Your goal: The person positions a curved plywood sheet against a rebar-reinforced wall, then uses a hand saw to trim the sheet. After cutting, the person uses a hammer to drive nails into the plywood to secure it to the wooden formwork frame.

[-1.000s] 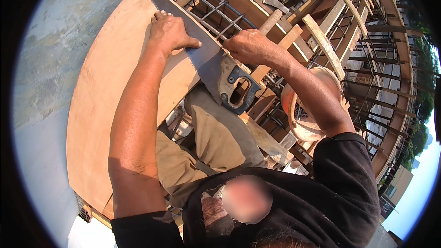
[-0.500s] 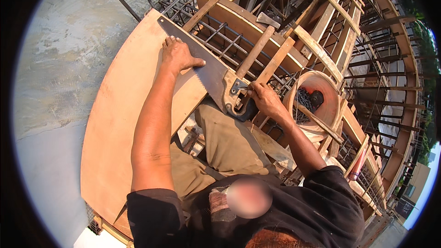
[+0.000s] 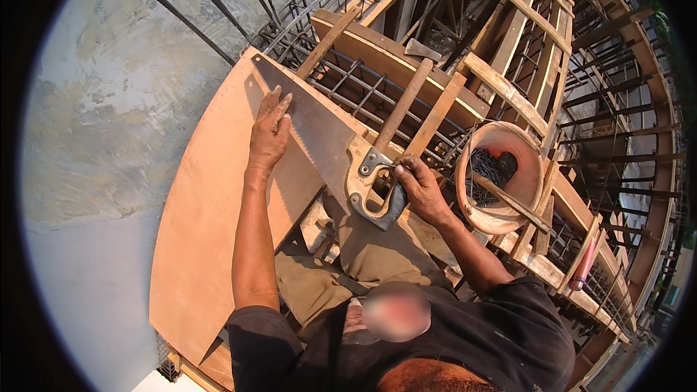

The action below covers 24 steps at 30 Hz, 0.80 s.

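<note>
Handsaw (image 3: 319, 134) lies slanted across the plywood sheet (image 3: 196, 247) at frame centre, its handle now lower and nearer the body than a second ago, so a stroke seems drawn back. The right hand (image 3: 417, 189) grips the handle; the left hand (image 3: 270, 134) presses flat, fingers spread, on the sheet beside the blade. Rebar formwork (image 3: 377, 80) and a bucket (image 3: 501, 181) sit right, concrete floor (image 3: 109, 123) left.

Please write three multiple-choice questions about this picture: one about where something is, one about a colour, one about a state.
1. Where does the left hand rest?
A. flat on the plywood sheet
B. in the bucket
C. on the hammer

2. What colour is the bucket?
A. blue
B. orange-tan
C. white

3. What is the state of the right hand?
A. open and empty
B. closed on the handsaw handle
C. holding a nail

Answers: 1 A, the palm lies on the sheet beside the blade. 2 B, its rim and wall show that colour. 3 B, the fingers wrap around the handle.
</note>
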Each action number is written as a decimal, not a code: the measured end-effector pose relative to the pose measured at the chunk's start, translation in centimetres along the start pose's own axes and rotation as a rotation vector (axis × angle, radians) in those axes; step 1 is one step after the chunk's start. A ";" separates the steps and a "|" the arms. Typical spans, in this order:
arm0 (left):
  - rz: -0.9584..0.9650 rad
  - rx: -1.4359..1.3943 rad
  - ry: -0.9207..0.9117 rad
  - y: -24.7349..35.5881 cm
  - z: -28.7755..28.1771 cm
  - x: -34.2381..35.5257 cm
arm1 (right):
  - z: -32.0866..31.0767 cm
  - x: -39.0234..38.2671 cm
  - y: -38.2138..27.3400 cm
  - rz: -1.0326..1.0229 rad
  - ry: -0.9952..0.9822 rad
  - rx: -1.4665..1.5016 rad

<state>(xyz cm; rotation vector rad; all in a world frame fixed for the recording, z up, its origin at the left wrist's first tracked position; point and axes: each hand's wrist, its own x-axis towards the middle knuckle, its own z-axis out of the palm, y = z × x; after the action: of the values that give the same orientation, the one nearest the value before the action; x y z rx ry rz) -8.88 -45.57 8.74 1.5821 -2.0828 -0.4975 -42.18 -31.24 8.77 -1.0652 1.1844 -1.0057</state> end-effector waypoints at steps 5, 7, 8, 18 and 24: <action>0.242 0.228 0.250 1.3 -3.3 -5.8 | 2.0 -2.1 -5.0 0.011 -0.161 -0.002; 0.306 0.352 0.266 4.1 -5.3 -7.3 | 2.4 -2.6 -6.8 0.047 -0.200 0.091; 0.339 0.410 0.273 5.3 -5.8 -7.8 | 2.5 -2.8 -7.4 0.066 -0.217 0.136; 0.240 -0.060 0.671 8.4 -14.3 -7.4 | 1.3 1.6 -13.4 -0.459 0.204 0.242; -0.011 -0.770 0.851 9.2 -14.9 -1.1 | 4.6 4.0 -6.3 -0.530 0.058 -0.303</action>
<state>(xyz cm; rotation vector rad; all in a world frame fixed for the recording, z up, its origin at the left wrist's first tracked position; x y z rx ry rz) -7.44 -42.09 25.85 1.0530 -1.0488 -0.4390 -37.39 -36.01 14.38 -1.6554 1.1483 -1.2912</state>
